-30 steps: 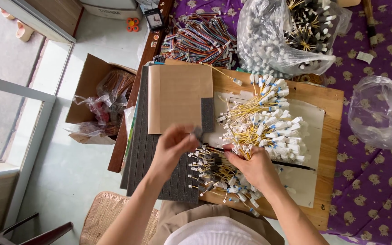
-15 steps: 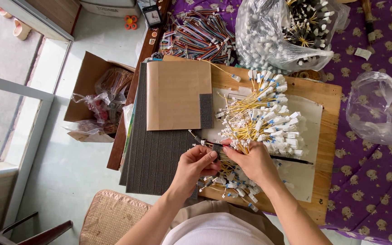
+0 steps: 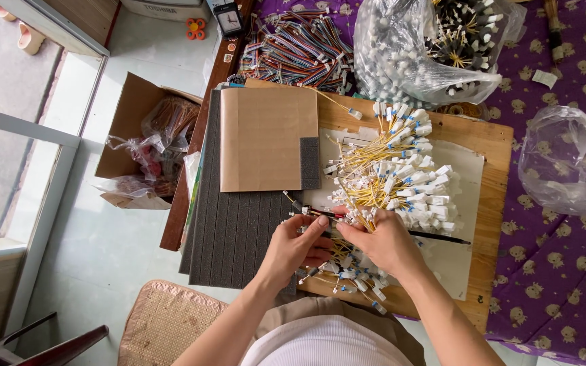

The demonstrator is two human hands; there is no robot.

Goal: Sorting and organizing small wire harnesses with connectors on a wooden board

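Near the front edge of the wooden bench (image 3: 490,224), both forearms reach in from below and the hands meet over a thin yellow wire (image 3: 323,215). Left hand (image 3: 293,247): fingers curled, tips pinching the wire. Right hand (image 3: 381,244): closed over a bundle of yellow wires with white plugs (image 3: 401,179), which fans toward the bench centre. Ribbed grey foam (image 3: 239,230) covers the left edge; smooth brown card (image 3: 266,139) lies on it.
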